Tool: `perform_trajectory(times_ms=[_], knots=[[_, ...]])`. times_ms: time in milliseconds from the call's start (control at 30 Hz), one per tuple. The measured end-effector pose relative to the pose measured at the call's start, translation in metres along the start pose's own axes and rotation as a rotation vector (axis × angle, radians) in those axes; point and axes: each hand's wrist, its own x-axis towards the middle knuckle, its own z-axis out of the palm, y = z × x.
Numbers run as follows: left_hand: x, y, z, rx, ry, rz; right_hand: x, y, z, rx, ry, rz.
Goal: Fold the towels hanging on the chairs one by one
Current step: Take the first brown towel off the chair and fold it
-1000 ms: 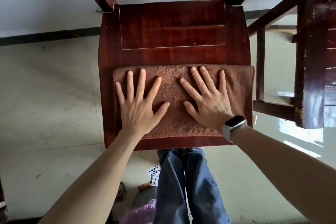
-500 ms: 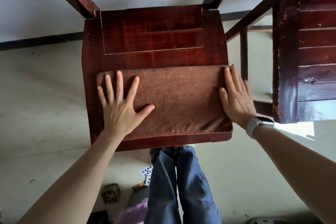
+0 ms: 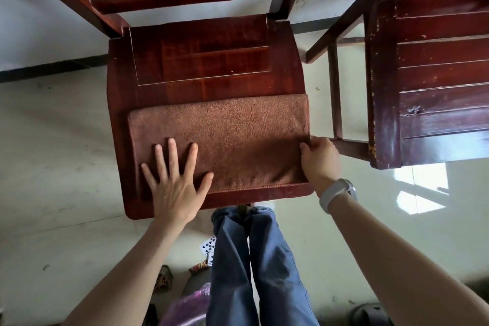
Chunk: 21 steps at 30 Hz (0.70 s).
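A home, by the look of it — dark wooden chairs [image 3: 206, 61] on a pale tiled floor [image 3: 53, 153], playing cards [image 3: 209, 246] scattered at lower centre, white wall above.

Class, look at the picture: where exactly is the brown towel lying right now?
The brown towel lies folded on the front half of the wooden chair seat, between both hands.

A pale, glossy tiled floor [image 3: 58, 156] with faint scuffs meets a white wall [image 3: 45, 34] along a dark skirting strip [image 3: 53, 67]. Two dark red-brown wooden chairs stand close together, one slat-backed [image 3: 201, 61], the other worn and chipped [image 3: 434, 82]. Bright window light reflects off the floor [image 3: 420, 188] at right.
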Motion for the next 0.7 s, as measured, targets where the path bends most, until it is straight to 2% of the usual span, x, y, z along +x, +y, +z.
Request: perform_trajectory(times_ms=[100, 233, 300, 433, 533, 600, 700], knots=[[0.000, 0.001, -0.003, 0.010, -0.027, -0.004, 0.000, -0.010, -0.006, 0.012, -0.094, 0.051], [0.001, 0.001, -0.011, -0.001, -0.067, 0.011, -0.010, -0.018, -0.012, -0.052, -0.067, 0.025], [0.000, 0.000, -0.015, -0.030, -0.081, 0.034, -0.015, -0.021, -0.020, 0.116, -0.112, 0.025], [0.001, -0.005, -0.028, -0.179, -0.029, 0.056, -0.030, -0.039, -0.046, 0.453, -0.323, -0.039], [-0.002, -0.008, -0.039, -0.545, 0.088, -0.041, -0.047, -0.065, -0.055, 0.505, -0.466, -0.156], [-0.008, -0.010, -0.045, -0.808, 0.146, -0.193, -0.059, -0.088, -0.049, 0.461, -0.505, -0.237], [-0.018, -0.018, -0.054, -1.296, 0.070, -0.507, -0.084, -0.123, -0.026, 0.373, -0.580, -0.374]])
